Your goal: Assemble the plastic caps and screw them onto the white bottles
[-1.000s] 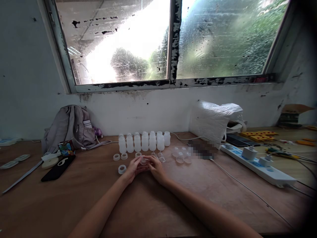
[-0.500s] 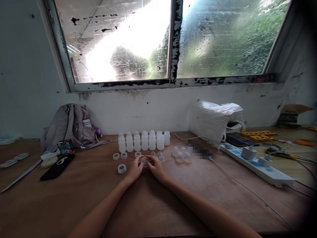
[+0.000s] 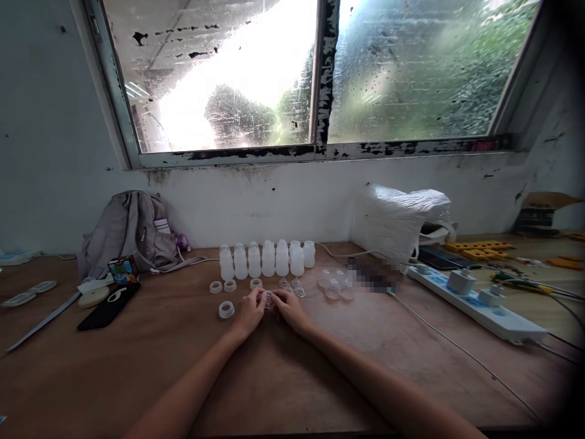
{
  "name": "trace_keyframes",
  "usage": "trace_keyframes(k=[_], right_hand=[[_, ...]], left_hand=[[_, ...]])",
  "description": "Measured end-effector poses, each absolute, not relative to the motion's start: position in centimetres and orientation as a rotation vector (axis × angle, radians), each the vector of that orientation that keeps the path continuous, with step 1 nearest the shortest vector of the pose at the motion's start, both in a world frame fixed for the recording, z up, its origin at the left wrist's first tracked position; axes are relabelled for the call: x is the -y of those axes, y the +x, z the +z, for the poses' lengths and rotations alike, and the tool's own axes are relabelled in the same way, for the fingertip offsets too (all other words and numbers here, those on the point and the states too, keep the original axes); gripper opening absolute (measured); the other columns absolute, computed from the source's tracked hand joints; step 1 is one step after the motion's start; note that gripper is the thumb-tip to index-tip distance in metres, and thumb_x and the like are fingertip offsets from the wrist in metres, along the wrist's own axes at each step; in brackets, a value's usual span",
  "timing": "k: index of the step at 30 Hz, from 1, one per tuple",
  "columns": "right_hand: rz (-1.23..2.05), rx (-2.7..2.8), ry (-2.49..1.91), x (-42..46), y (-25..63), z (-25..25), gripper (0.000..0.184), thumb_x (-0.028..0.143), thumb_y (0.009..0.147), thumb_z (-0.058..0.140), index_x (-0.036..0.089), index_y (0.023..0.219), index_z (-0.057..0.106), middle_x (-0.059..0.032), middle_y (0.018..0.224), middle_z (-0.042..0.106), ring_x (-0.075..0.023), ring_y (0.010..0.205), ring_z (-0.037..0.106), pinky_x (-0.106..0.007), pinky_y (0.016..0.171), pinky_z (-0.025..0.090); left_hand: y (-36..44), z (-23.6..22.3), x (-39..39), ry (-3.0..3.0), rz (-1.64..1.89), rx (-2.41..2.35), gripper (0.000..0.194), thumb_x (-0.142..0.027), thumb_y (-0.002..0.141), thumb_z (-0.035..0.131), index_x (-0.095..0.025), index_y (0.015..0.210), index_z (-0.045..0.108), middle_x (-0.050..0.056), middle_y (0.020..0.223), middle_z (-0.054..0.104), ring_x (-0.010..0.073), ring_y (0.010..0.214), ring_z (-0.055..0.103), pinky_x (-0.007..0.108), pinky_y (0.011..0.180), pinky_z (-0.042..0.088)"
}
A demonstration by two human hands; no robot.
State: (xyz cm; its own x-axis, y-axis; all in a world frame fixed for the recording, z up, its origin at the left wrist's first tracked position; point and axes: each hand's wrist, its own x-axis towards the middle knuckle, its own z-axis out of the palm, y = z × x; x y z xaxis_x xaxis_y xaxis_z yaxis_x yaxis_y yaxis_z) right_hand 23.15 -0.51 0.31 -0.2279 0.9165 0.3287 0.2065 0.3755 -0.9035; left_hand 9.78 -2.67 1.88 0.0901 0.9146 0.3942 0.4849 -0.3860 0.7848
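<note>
My left hand [image 3: 250, 310] and my right hand [image 3: 289, 308] meet above the table, fingers pinched from both sides on a small clear round bottle part [image 3: 269, 299]. Fingers cover much of it, so I cannot tell whether it is a collar or a teat. A translucent collar ring [image 3: 226, 310] lies left of my left hand, and several more rings, such as this one [image 3: 216, 287], sit behind. Just beyond my right hand are clear teats [image 3: 297, 289]. A row of frosted baby bottles [image 3: 255, 261] stands upright behind all these.
Clear dome caps [image 3: 334, 285] lie right of my hands. Further right are a white power strip [image 3: 475, 305] and a cable across the brown table [image 3: 274, 390]. A grey backpack [image 3: 128, 235] and black phone [image 3: 107, 311] lie left; a silvery bag [image 3: 395, 219] stands against the wall.
My fingers have shifted slightly on the clear round part, which now shows less between them. The things on the table have stayed in place.
</note>
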Motion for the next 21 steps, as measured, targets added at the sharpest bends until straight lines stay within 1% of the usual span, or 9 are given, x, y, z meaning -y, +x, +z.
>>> trace_keyframes(k=[2,5,10,14,17,21], right_hand=[[0.985,1.675,-1.016,0.43,23.13,0.14,0.025,0.033,0.076,0.044,0.014,0.077,0.060,0.0028,0.043,0.051,-0.0086,0.032,0.045,-0.018,0.031,0.035],[0.952,1.669,-1.043,0.58,23.17,0.14,0.025,0.034,0.075,0.045,0.013,0.073,0.059,0.0025,0.045,0.052,-0.0084,0.033,0.045,-0.018,0.032,0.034],[0.788,1.725,-1.053,1.03,23.30,0.54,0.023,0.033,0.074,0.048,0.014,0.070,0.060,0.0008,0.050,0.056,-0.0098,0.042,0.049,-0.019,0.039,0.038],[0.689,1.781,-1.038,1.08,23.32,0.68,0.019,0.029,0.074,0.048,0.015,0.071,0.060,-0.0010,0.059,0.059,-0.0110,0.052,0.052,-0.021,0.048,0.040],[0.610,1.805,-1.035,1.03,23.26,0.63,0.016,0.026,0.073,0.048,0.015,0.072,0.060,-0.0017,0.063,0.060,-0.0115,0.057,0.052,-0.022,0.054,0.041],[0.597,1.786,-1.022,0.96,23.18,0.54,0.018,0.025,0.075,0.045,0.016,0.078,0.060,-0.0026,0.068,0.061,-0.0118,0.058,0.053,-0.023,0.054,0.043]], left_hand=[[9.73,1.78,2.63,1.911,1.218,-1.384,0.023,-0.036,0.079,0.042,-0.018,0.082,0.056,0.003,0.067,0.061,0.0132,0.058,0.055,0.021,0.056,0.038],[9.74,1.66,2.63,1.917,1.185,-1.405,0.021,-0.035,0.077,0.044,-0.017,0.081,0.055,0.002,0.063,0.060,0.0128,0.055,0.054,0.021,0.054,0.038],[9.77,1.71,2.50,1.832,1.150,-1.430,0.018,-0.033,0.073,0.049,-0.017,0.078,0.054,0.000,0.056,0.058,0.0127,0.052,0.054,0.021,0.052,0.039],[9.62,1.90,2.32,1.820,1.133,-1.407,0.015,-0.031,0.071,0.052,-0.018,0.077,0.053,-0.002,0.053,0.057,0.0124,0.050,0.054,0.021,0.051,0.039],[9.56,1.87,2.31,1.858,1.123,-1.385,0.013,-0.030,0.071,0.051,-0.018,0.076,0.052,-0.002,0.051,0.055,0.0115,0.046,0.052,0.020,0.049,0.038],[9.65,1.74,2.49,1.853,1.169,-1.348,0.016,-0.032,0.076,0.046,-0.019,0.083,0.050,-0.001,0.056,0.058,0.0110,0.044,0.050,0.021,0.048,0.037]])
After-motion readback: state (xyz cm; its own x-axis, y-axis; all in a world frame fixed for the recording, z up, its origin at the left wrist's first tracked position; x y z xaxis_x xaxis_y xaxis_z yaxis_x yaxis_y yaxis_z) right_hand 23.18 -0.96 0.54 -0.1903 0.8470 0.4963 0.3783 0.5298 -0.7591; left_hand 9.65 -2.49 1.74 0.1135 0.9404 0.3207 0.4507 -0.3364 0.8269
